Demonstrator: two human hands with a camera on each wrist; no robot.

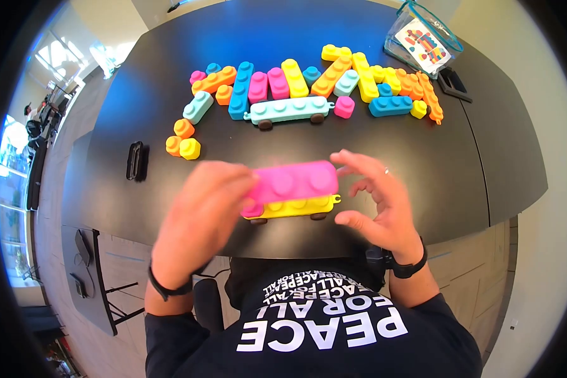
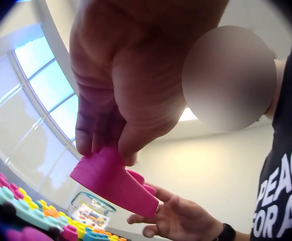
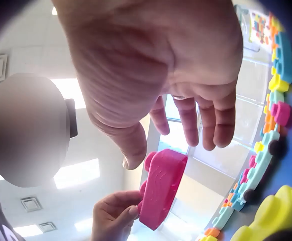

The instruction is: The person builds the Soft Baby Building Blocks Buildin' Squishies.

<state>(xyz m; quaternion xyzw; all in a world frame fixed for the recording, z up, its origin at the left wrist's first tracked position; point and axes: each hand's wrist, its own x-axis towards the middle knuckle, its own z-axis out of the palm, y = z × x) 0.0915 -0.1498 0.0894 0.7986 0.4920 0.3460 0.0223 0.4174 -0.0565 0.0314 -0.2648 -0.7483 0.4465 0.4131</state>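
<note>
A long pink block (image 1: 296, 181) hangs above a yellow wheeled base (image 1: 290, 207) near the table's front edge. My left hand (image 1: 205, 205) pinches the block's left end between thumb and fingers. In the left wrist view the same pink block (image 2: 113, 183) slants down from those fingers. My right hand (image 1: 378, 198) is beside the block's right end, its fingers spread and slightly bent, holding nothing. A smaller pink piece (image 1: 252, 209) sits on the left end of the yellow base. The right wrist view shows the pink block (image 3: 163, 188) below the right fingers.
Across the table's far side lie several coloured blocks, a light teal wheeled base (image 1: 290, 111) and a pink cube (image 1: 343, 107). A clear case (image 1: 422, 41) stands at the back right. A dark object (image 1: 135, 160) lies at the left; another (image 1: 453, 85) is by the case.
</note>
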